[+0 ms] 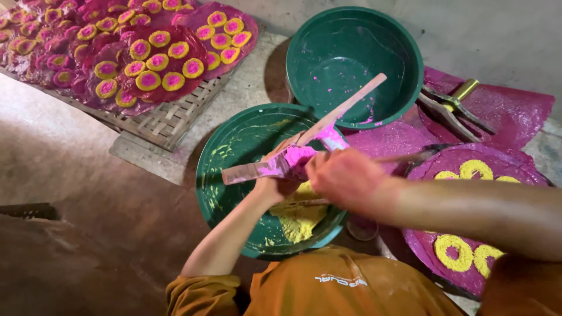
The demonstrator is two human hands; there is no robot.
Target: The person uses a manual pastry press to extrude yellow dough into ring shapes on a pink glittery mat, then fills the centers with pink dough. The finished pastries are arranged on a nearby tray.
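My left hand (274,186) grips a pink-stained wooden mold (257,171) above a green basin (234,146) that holds yellow dough (300,221). A lump of pink dough (300,157) sits on the mold. My right hand (342,177) presses on that pink dough and seems to hold a long wooden stick (350,104) that slants up to the right. To the right lies a magenta round sheet (433,169) bearing yellow dough rings (475,168).
A second green basin (410,58) with pink smears stands behind. A woven bamboo tray (170,120) at upper left carries several magenta sheets with yellow-and-pink discs (158,61). A metal tool (453,105) lies on a magenta sheet at right. Bare floor at left.
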